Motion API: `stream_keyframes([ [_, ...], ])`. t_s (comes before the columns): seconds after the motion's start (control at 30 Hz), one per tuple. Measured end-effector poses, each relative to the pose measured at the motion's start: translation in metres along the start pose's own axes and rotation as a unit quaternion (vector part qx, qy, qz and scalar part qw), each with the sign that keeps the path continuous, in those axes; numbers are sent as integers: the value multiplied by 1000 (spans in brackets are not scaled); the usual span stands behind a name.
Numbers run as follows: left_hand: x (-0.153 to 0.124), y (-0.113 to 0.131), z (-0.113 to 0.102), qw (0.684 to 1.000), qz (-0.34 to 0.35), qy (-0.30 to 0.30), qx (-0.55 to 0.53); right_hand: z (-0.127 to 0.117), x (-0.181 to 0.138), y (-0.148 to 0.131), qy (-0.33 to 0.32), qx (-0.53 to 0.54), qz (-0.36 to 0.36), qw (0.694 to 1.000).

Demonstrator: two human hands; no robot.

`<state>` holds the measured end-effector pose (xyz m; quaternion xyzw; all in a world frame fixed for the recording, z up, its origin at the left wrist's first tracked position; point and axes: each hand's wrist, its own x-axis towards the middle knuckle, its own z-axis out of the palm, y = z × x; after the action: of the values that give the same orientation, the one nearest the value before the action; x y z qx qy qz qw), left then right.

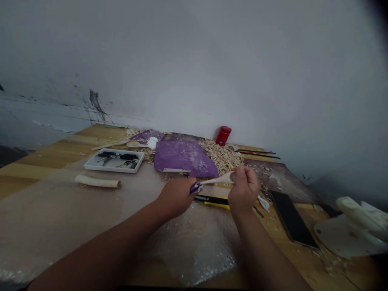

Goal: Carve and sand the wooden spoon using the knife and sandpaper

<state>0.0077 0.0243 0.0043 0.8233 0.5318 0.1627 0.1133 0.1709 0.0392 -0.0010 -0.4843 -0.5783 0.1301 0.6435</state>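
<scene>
Wood [218, 179], pale and spoon-shaped, spans the space between our two hands, just right of the frame's centre. Our right hand [244, 190] grasps its broad end between thumb and fingers. Our left hand [177, 196] is clenched on a small purple scrap [196, 187] at the narrow end; how much of the wood lies inside that fist we cannot tell.

Just below the piece we see a black-and-yellow tool [214, 200], partly hidden by our right hand. Behind our hands, mid-frame, a larger purple sheet [182, 155] lies dusted with pale powder, beside heaped shavings [226, 157] and a red canister [223, 136].

At centre left, a white tray [110, 168] holds small dark tools, with a curved wooden length [97, 181] just below it on a clear plastic sheet [60, 218] over our desk [45, 159]. A dark flat device [292, 218] lies at lower right.
</scene>
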Motion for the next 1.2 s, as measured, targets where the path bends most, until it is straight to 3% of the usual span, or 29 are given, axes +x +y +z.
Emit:
stream_keyframes([
  [0.03,0,0,0,1000,1,-3,1,0,0,0,-12,2,-1,1000],
  [0.13,0,2,-1,1000,-1,-13,0,2,0,1,-158,-11,-38,987],
  [0.17,0,2,-1,1000,-3,-12,-1,2,0,1,-159,-8,-35,987],
  [0.27,0,1,-1,1000,-8,-1,-2,2,2,2,-4,17,14,1000],
  [0.3,0,1,0,1000,-6,1,0,3,2,2,14,18,21,1000],
  [0.33,0,1,0,1000,-4,0,4,3,1,2,-4,16,16,1000],
  [0.43,0,0,1,1000,6,-2,11,5,-2,0,-160,-3,-23,987],
  [0.47,0,0,1,1000,8,0,10,5,-3,0,-160,0,-23,987],
  [0.57,0,1,0,1000,1,3,10,4,-1,0,6,28,18,999],
  [0.6,0,2,-1,1000,-1,-1,11,4,0,0,29,32,26,999],
  [0.63,0,2,-1,1000,-2,-4,12,4,-1,0,15,31,24,999],
  [0.73,1,1,-1,1000,-3,-9,16,7,-4,0,-145,3,-16,989],
  [0.77,1,1,-1,1000,-1,-6,17,7,-5,0,-158,-3,-22,987],
  [0.9,1,0,0,1000,10,8,17,5,-2,1,20,11,20,1000],
  [0.97,0,0,0,1000,11,6,20,5,-2,2,-15,9,11,1000],
  [1.07,0,1,-1,1000,2,-3,20,7,-4,1,-172,-26,-51,983],
  [1.1,0,2,-1,1000,-3,-4,18,7,-4,1,-171,-35,-59,983],
  [1.2,0,2,-1,1000,-1,-5,7,6,-3,0,-55,-32,-36,997],
])
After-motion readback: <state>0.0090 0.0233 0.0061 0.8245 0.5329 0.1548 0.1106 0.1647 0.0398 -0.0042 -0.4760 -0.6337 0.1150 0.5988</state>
